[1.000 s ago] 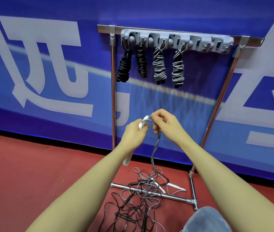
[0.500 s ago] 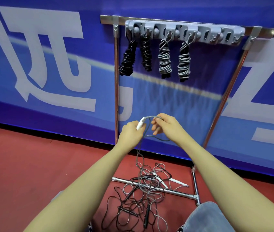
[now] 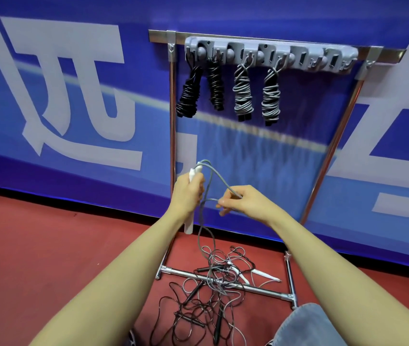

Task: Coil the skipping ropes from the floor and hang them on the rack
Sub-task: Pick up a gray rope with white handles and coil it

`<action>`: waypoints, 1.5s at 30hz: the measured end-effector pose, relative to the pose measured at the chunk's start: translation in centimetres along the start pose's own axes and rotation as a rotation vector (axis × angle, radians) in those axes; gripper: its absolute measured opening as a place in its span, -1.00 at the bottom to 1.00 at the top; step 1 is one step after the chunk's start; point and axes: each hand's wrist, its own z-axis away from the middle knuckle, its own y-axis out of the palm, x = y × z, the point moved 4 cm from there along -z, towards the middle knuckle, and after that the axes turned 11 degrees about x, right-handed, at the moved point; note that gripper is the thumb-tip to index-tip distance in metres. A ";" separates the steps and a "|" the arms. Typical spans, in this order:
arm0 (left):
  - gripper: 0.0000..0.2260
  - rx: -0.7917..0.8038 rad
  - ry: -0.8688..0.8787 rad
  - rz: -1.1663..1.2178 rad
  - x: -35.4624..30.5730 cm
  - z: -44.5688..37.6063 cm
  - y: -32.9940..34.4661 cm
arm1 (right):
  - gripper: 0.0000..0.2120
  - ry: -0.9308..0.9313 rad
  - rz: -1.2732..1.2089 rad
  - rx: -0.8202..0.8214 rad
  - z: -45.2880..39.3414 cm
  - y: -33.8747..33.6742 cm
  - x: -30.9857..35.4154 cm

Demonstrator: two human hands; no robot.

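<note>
My left hand [image 3: 189, 193] grips the white handle [image 3: 190, 224] of a grey skipping rope upright in front of the rack. Its grey cord [image 3: 217, 174] arches from the handle top to my right hand [image 3: 242, 200], which pinches the cord a short way to the right. The rest of the cord drops to a tangle of grey and black ropes [image 3: 213, 288] on the red floor. On the grey hook strip [image 3: 270, 56] hang two black coils [image 3: 199, 89] and two grey coils [image 3: 257, 96]. The hooks at the right end are bare.
The rack's chrome frame has a left post [image 3: 172, 126], a slanted right post [image 3: 333, 143] and a floor bar [image 3: 223, 283] lying under the tangle. A blue banner wall [image 3: 73, 96] stands right behind. My denim-clad knee [image 3: 305, 325] is at the bottom right.
My hands have moved apart: the right hand slid right and down along the cord, drawing out a loop, while the left hand kept the handle. The view shifted slightly.
</note>
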 end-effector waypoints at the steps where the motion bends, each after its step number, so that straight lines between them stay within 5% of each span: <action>1: -0.66 0.020 0.005 0.028 -0.4 -0.1 0.0 | -0.85 -0.009 -0.061 -0.027 0.1 0.0 -0.1; 4: -0.68 0.080 -0.013 0.034 -1.4 -0.1 0.1 | -0.81 -0.053 -0.202 -0.051 0.2 0.2 -0.2; 9: -0.50 0.094 -0.060 -0.142 -2.7 0.4 0.4 | -0.32 -0.068 -0.171 0.052 -0.4 0.6 0.6; 14: -0.61 0.140 -0.066 -0.537 -3.6 0.7 -0.1 | -0.61 -0.036 -0.206 0.056 -1.1 0.4 1.0; 18: -0.53 0.110 -0.087 -0.565 -3.1 0.6 -0.6 | -0.87 -0.060 -0.210 0.013 -1.0 0.8 1.5; 27: -0.47 -0.061 -0.094 -0.218 -1.8 0.6 -0.5 | -0.87 0.050 -0.034 0.208 -0.6 1.5 1.7; 31: -0.59 -0.222 -0.060 0.049 -2.6 -0.1 -1.1 | -0.81 0.077 0.088 0.083 -0.8 2.0 0.1; 35: -0.85 -0.273 0.009 0.169 -3.7 -0.9 -1.6 | -0.83 0.004 -0.067 -0.114 -0.6 1.8 -1.1; 40: -0.82 -0.302 -0.017 0.355 -4.2 -1.3 -1.2 | -0.94 -0.065 -0.353 -0.044 -0.8 2.2 0.1; 45: -0.70 -0.214 -0.062 0.699 -3.6 -1.4 -0.2 | -0.54 0.152 -0.451 -0.342 -0.7 1.3 0.9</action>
